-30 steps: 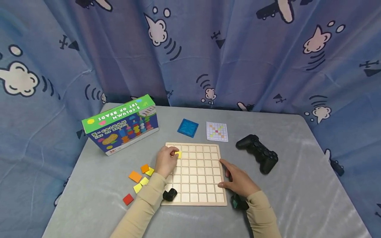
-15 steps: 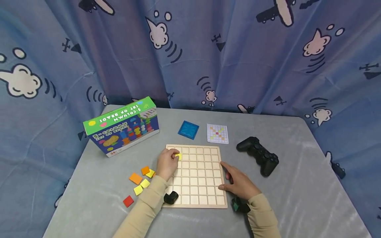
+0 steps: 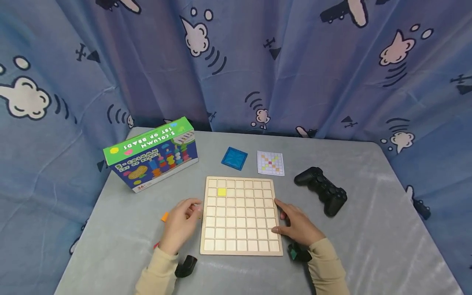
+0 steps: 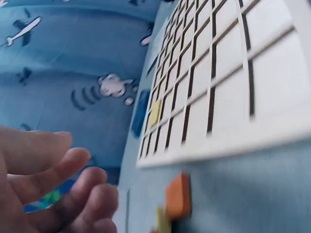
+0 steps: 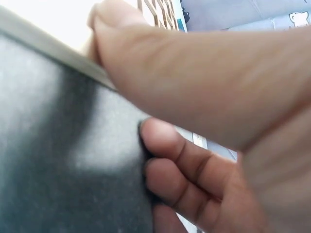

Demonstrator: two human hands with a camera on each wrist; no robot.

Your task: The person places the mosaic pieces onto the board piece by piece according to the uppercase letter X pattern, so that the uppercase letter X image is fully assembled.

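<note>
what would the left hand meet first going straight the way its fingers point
Likely the left edge of the wooden grid board, just beyond the left hand in the head view; how high the hand sits is unclear, so it might pass above.

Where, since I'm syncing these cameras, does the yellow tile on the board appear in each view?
Head: the yellow tile sits on the grid board, second row from top, second column from left.
Left wrist: near the picture's centre.
Right wrist: not in it.
Shared landmark: the grid board.
</note>
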